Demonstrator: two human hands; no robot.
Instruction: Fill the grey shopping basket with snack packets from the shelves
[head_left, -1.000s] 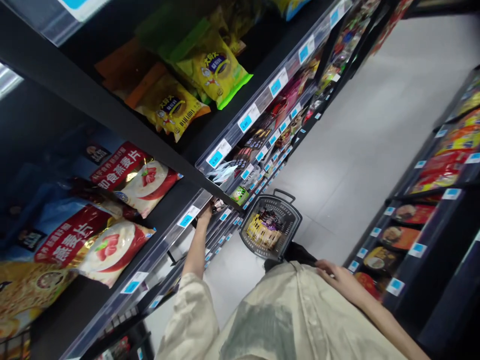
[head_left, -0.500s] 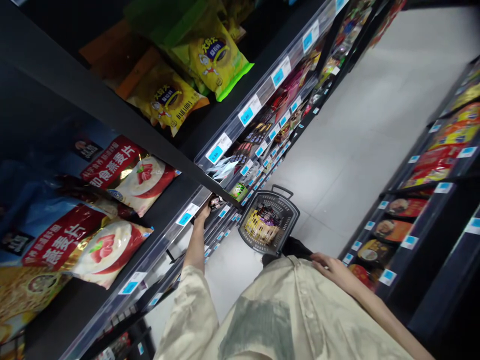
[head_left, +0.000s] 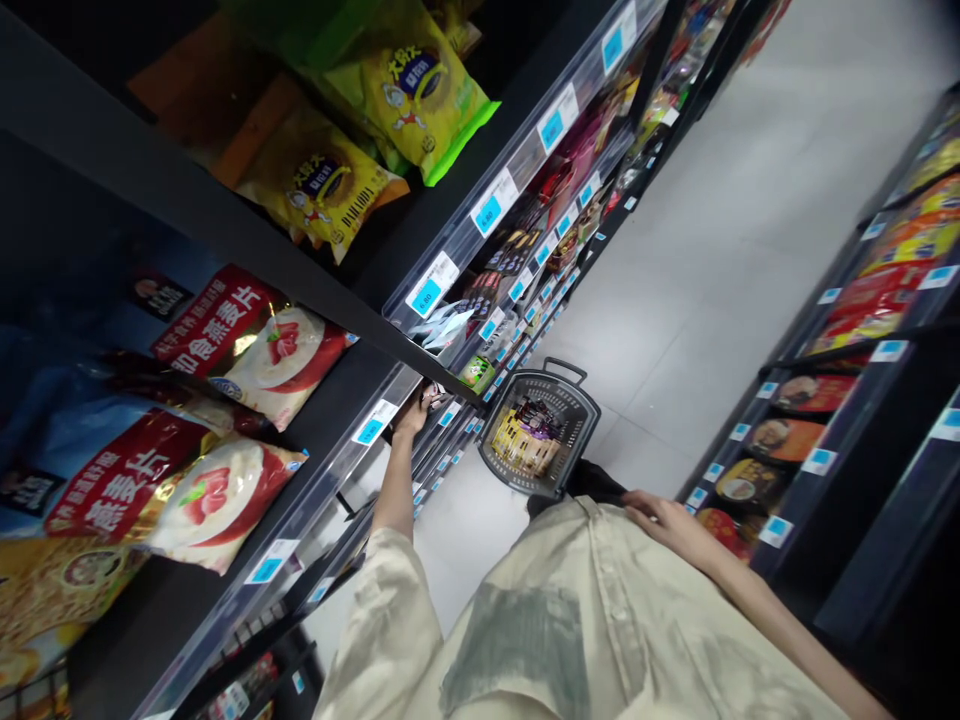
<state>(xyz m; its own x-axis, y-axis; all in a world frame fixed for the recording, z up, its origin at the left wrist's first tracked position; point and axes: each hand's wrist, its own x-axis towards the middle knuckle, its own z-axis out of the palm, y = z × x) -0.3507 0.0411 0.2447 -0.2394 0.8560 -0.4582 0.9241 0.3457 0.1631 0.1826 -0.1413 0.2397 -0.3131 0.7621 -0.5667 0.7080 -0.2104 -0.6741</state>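
My left hand point(head_left: 410, 416) reaches in under a shelf edge, its fingers closed about a small dark-and-pale package point(head_left: 433, 396); what kind it is I cannot make out. Part of those fingers is hidden. My right hand point(head_left: 664, 518) lies against the hem of my beige shirt point(head_left: 637, 600) at the hip, fingers stretched out, with nothing seen in it. On the floor in front of me a grey shopping basket point(head_left: 590, 425) holds several yellow and purple packs point(head_left: 525, 436). A green package point(head_left: 478, 372) sits on the shelf just beyond my left hand.
A dark upright point(head_left: 375, 335) crosses the left shelving close to my left hand. Bags of oatmeal point(head_left: 281, 360) and yellow snack bags point(head_left: 424, 90) fill the shelf above it. Right of the pale aisle floor point(head_left: 697, 290) stands another shelf with packaged food point(head_left: 784, 440).
The view has shifted slightly, so the upper shelf and its bags sit a little further left. Both hands keep nearly the same places, and the basket stays on the floor.
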